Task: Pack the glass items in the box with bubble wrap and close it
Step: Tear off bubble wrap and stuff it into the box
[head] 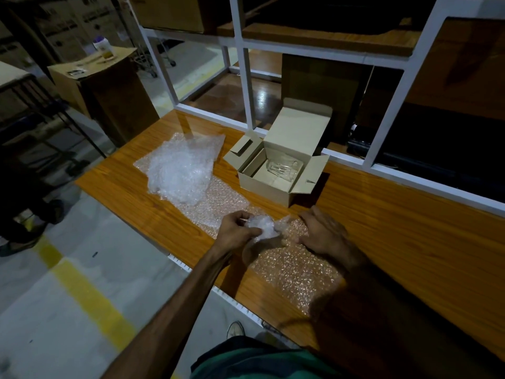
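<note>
I count two hands on the wooden table (382, 214). My left hand (236, 231) is curled around one small bundle of bubble wrap (262, 227), fingers closed on it. My right hand (322, 233) lies flat and open on the one bubble wrap sheet (295, 269), gripping nothing. One crumpled heap of wrap (180, 170) sits far left. One open cardboard box (276, 170) stands beyond the hands, flaps up, with one bare glass (281, 168) lying inside it.
</note>
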Demonstrator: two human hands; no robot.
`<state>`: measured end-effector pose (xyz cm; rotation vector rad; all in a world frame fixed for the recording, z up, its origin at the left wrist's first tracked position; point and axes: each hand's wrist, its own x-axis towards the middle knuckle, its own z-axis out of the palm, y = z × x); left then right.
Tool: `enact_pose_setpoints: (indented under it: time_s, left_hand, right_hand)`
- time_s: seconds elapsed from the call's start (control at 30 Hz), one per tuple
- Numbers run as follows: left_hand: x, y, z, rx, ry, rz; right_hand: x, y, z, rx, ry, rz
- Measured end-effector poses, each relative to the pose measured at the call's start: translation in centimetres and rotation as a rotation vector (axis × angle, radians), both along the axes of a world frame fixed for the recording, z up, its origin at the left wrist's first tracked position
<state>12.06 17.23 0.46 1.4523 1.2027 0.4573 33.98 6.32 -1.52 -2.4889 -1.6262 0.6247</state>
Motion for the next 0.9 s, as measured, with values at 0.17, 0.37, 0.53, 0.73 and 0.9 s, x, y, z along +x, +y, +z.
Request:
enact_pose_setpoints:
  time_s: [0.17, 0.37, 0.53, 0.73, 0.9]
  left_hand:
    - [0.1, -0.4, 0.0, 0.084, 0.044, 0.0]
    - [0.8, -0.2, 0.0, 0.174, 0.106, 0.041]
    - [1.8, -0.4, -0.1, 0.249, 0.142, 0.039]
    - [2.2, -0.4, 0.0, 0.244, 0.169, 0.054]
    - [2.3, -0.5, 0.1, 0.232, 0.163, 0.067]
  right_hand:
    - [-0.1, 0.2, 0.6, -0.035, -0.11, -0.032]
    - [0.1, -0.2, 2.2, 0.016, 0.34, -0.127]
    - [0.1, -0.1, 4.5, 0.131, 0.643, -0.134]
    - [-1.4, 0.0, 5.2, 0.255, 0.798, -0.219]
    - [-2.0, 0.4, 5.8, 0.255, 0.924, -0.25]
